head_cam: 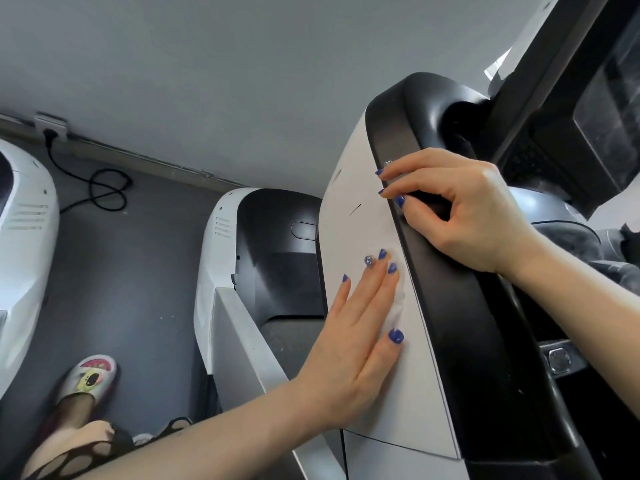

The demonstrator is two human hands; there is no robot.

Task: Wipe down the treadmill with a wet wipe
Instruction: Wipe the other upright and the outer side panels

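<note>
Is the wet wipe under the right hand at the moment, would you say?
No, the left hand presses the wet wipe flat against the white side panel.

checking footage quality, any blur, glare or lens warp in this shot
Head view: wide-angle warp bends the baseboard and leans the treadmill's white side panel; soft, even light, no harsh glare; left hand on the wet wipe looks sharp; console screen looks smeary.

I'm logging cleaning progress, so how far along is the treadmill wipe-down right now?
Underway. The left hand presses the wipe flat on the white side panel, while the right hand grips the black handrail. No frame shows which parts are finished. Dark marks above the wipe still need wiping; the console looks smeared.
</note>
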